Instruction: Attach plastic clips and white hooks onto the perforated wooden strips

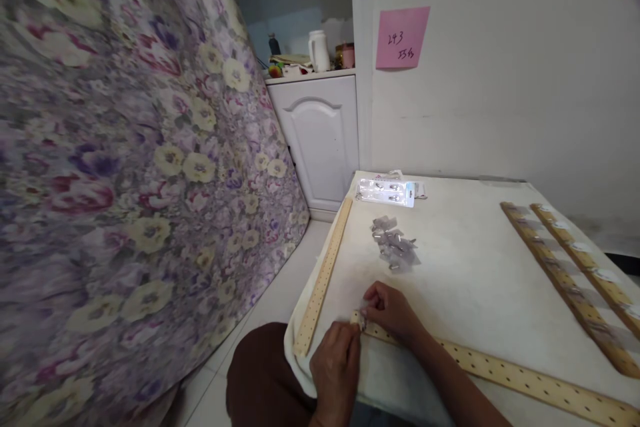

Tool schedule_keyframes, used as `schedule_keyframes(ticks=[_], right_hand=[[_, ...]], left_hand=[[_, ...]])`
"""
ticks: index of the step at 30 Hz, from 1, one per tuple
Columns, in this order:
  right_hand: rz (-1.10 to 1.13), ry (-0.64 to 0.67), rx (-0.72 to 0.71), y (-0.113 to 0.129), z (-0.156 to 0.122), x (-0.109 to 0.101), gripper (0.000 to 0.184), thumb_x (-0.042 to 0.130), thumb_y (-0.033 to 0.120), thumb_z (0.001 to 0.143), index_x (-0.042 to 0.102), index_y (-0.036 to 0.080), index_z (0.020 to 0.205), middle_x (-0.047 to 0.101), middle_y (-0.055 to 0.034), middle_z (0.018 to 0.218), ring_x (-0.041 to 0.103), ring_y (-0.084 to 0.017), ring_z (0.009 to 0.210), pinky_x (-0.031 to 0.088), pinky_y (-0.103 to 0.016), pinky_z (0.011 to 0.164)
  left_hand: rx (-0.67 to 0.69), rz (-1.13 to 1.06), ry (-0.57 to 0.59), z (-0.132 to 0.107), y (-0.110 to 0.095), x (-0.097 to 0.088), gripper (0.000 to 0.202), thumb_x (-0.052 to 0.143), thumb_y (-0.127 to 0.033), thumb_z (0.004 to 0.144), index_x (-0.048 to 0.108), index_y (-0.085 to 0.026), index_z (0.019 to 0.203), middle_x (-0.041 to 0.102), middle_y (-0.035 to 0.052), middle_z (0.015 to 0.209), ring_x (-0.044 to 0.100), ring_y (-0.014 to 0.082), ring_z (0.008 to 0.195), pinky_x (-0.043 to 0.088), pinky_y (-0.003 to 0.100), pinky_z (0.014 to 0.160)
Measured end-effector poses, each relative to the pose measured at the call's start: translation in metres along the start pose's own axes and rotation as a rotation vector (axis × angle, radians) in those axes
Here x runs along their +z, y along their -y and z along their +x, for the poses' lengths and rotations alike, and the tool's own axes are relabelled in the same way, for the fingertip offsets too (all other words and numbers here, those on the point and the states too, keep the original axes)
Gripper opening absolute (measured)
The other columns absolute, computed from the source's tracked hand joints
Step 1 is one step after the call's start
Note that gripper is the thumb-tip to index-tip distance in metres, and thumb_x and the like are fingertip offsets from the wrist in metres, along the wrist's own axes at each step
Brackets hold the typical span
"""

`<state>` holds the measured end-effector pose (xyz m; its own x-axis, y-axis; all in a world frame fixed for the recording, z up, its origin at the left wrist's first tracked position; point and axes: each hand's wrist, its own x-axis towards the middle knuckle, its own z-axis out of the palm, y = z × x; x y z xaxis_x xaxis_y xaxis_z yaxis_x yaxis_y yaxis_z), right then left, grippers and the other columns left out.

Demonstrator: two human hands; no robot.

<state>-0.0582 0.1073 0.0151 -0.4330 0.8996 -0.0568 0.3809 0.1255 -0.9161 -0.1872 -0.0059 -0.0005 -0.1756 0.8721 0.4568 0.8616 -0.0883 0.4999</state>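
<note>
A long pale wooden strip [520,377] with rows of small holes runs along the near edge of the table. My left hand [336,368] is closed at its left end, the fingers curled against the wood. Just above that end, my right hand [393,312] pinches with thumb and forefinger at a small shiny metal piece [363,325], mostly hidden by the fingertips. Beyond the hands lies a loose pile of small clear plastic pouches [395,245] with shiny metal bits in them.
A second holed wooden strip [323,280] lies along the table's left edge. Clear packaging [386,191] with metal pieces rests at the back. Two wooden strips carrying plastic pieces [565,273] lie at the right. A floral curtain [150,167] hangs to the left.
</note>
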Motion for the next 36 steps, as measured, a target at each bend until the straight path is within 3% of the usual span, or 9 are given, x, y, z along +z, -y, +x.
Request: schedule_keyframes(ticks=[17, 27, 32, 36], right_hand=[[0.070, 0.046, -0.003, 0.000, 0.002, -0.002, 0.028, 0.068, 0.015, 0.061, 0.061, 0.019, 0.087, 0.059, 0.0038, 0.071, 0.049, -0.010, 0.058, 0.038, -0.020, 0.056], [0.001, -0.054, -0.045, 0.000, -0.001, -0.002, 0.027, 0.069, 0.020, 0.062, 0.063, 0.016, 0.089, 0.064, -0.0012, 0.082, 0.052, -0.011, 0.063, 0.041, -0.023, 0.062], [-0.023, -0.155, -0.045, -0.003, -0.020, -0.034, 0.023, 0.061, 0.028, 0.074, 0.061, 0.017, 0.093, 0.064, -0.0036, 0.084, 0.054, -0.013, 0.064, 0.044, -0.026, 0.064], [-0.178, -0.138, -0.019, -0.017, -0.067, -0.079, 0.026, 0.065, 0.033, 0.070, 0.061, 0.019, 0.091, 0.060, -0.0017, 0.077, 0.055, -0.017, 0.070, 0.044, -0.028, 0.065]], left_hand=[[0.040, 0.013, -0.024, 0.002, -0.001, -0.001, 0.017, 0.046, -0.023, 0.091, 0.062, -0.023, 0.085, 0.061, 0.0009, 0.076, 0.060, 0.0128, 0.071, 0.047, 0.022, 0.065], [0.005, 0.044, -0.038, 0.000, 0.000, -0.001, 0.015, 0.047, -0.023, 0.090, 0.062, -0.023, 0.085, 0.062, -0.0005, 0.076, 0.061, 0.0132, 0.072, 0.046, 0.023, 0.066], [0.013, 0.008, -0.102, 0.001, -0.001, -0.003, 0.014, 0.049, -0.024, 0.089, 0.061, -0.023, 0.095, 0.066, 0.0003, 0.084, 0.065, 0.0143, 0.080, 0.048, 0.024, 0.071], [-0.012, -0.012, -0.153, 0.001, -0.003, -0.003, 0.016, 0.046, -0.025, 0.090, 0.059, -0.021, 0.099, 0.065, 0.0020, 0.087, 0.065, 0.0160, 0.081, 0.049, 0.026, 0.070]])
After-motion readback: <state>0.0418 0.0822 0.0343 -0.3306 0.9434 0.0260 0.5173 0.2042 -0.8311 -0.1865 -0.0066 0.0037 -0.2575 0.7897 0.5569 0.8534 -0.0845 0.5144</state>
